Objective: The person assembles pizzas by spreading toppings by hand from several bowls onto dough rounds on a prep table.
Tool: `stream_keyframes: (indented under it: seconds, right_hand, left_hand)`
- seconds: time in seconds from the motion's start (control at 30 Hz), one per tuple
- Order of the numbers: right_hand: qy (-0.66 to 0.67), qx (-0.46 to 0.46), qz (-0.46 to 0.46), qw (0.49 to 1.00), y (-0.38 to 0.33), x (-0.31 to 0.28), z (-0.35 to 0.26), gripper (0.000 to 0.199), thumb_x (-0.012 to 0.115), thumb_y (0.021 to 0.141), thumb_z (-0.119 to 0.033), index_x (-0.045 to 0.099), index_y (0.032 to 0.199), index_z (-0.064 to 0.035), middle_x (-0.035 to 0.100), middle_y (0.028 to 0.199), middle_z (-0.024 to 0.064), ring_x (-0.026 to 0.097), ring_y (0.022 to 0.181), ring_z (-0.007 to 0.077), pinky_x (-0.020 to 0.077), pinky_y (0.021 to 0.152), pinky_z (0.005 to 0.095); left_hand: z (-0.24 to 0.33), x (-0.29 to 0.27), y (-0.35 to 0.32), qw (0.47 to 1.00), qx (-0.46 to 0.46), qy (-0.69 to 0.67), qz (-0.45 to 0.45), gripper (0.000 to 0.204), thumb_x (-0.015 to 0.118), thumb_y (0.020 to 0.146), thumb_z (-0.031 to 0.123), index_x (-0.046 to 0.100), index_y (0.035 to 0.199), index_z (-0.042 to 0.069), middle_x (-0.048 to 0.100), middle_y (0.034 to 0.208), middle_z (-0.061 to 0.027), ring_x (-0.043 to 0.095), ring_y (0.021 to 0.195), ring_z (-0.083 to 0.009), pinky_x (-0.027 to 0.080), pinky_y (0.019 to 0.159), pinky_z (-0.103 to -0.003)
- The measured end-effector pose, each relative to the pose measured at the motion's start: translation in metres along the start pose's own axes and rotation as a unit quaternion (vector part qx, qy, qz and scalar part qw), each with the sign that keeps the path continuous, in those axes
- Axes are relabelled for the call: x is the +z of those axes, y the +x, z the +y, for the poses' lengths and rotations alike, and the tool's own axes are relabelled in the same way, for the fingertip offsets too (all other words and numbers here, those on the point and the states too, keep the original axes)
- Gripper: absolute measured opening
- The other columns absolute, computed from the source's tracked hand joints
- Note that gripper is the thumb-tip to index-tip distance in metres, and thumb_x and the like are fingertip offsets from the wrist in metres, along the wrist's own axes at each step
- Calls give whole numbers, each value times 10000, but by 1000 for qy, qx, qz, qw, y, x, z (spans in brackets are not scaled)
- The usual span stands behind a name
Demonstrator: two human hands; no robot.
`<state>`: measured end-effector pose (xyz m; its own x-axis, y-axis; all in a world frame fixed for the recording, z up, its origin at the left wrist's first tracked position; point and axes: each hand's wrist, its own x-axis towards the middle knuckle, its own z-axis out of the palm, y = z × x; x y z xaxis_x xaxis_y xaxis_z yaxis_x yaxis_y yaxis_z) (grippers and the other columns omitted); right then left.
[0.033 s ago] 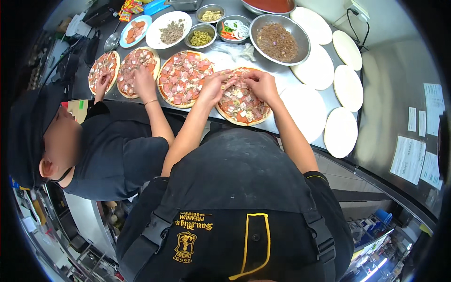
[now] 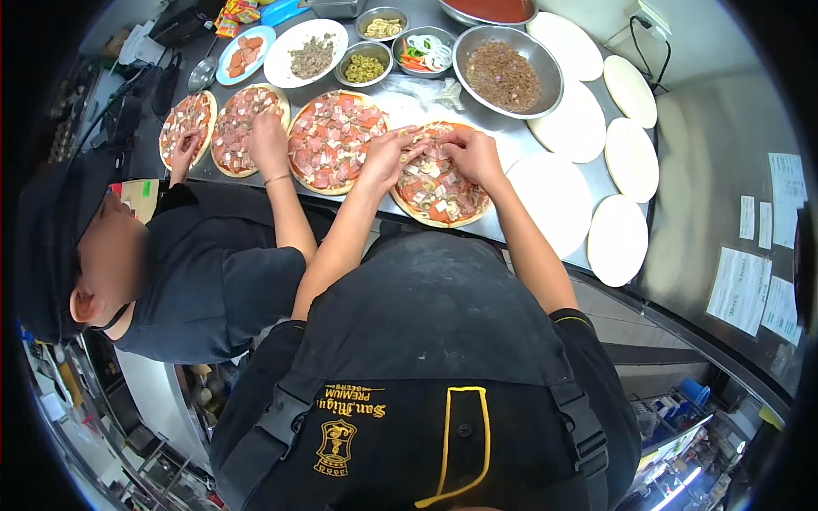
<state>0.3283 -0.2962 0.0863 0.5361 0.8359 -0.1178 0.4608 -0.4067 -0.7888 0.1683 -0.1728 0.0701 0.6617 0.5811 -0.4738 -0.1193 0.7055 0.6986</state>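
Over the far half of a pizza (image 2: 439, 200) topped with red sauce, pinkish meat pieces, white cubes and mushroom slices, both my hands are bent. My left hand (image 2: 388, 160) is cupped at its left edge, fingers curled around something too small to name. My right hand (image 2: 473, 157) points its pinched fingertips down at the toppings near the far edge; what they hold is hidden. Just left of my left hand lies another topped pizza (image 2: 335, 143). A co-worker's hands (image 2: 268, 140) work over two more topped pizzas (image 2: 241, 140) farther left.
Pale dough rounds (image 2: 550, 204) cover the counter's right side. Behind my pizza stand a steel bowl of brown minced meat (image 2: 503, 77), bowls of sliced vegetables (image 2: 426, 53) and green olives (image 2: 364, 66), a white plate of crumbled meat (image 2: 308, 55) and a sauce bowl (image 2: 488, 10). The co-worker (image 2: 213, 264) stands close left.
The co-worker's right hand has shifted slightly to the right over a pizza. My hands stay nearly in place, with only small finger movement.
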Motion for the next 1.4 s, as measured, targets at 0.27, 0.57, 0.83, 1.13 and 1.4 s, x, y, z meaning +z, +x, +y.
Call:
stream_keyframes:
  seconds: [0.27, 0.57, 0.83, 1.13, 1.4]
  right_hand:
    - [4, -12, -19, 1000, 5, 7, 7, 227, 810, 810, -164, 800, 1017, -72, 772, 892, 140, 751, 820, 233, 582, 756, 356]
    - [281, 109, -88, 950, 6, -1, 19, 281, 782, 885, -125, 738, 1117, 27, 758, 878, 81, 676, 672, 110, 515, 544, 238]
    - [226, 91, -76, 967, -1, -9, 1, 288, 816, 836, -183, 775, 1064, -12, 775, 859, 97, 704, 678, 113, 549, 624, 265]
    - [-25, 35, 50, 998, -4, -21, 7, 278, 789, 817, -208, 802, 1067, -86, 776, 877, 162, 761, 777, 260, 590, 764, 370]
    - [302, 120, -62, 944, -17, -41, 14, 289, 748, 896, -79, 707, 1151, 51, 759, 961, 121, 726, 812, 147, 590, 717, 281]
  left_hand:
    - [-10, -3, -3, 996, 25, 81, 12, 312, 706, 941, 5, 606, 1218, -95, 699, 1073, -148, 723, 965, -203, 617, 862, -298]
    - [-17, 23, 5, 983, 73, 166, 34, 276, 791, 879, 19, 629, 1094, -45, 722, 959, -118, 724, 827, -164, 606, 720, -272]
    - [-25, 21, 9, 986, 87, 141, 1, 310, 721, 920, 8, 604, 1197, -67, 718, 1045, -138, 723, 880, -176, 603, 796, -283]
    - [-8, 27, -3, 998, -7, 55, 4, 324, 429, 1054, 60, 548, 1301, -113, 680, 1191, -220, 696, 1068, -246, 596, 920, -336]
    - [-29, 40, 6, 956, 42, 264, -119, 320, 647, 1023, 140, 634, 1295, -28, 750, 1017, -102, 736, 821, -153, 597, 699, -241]
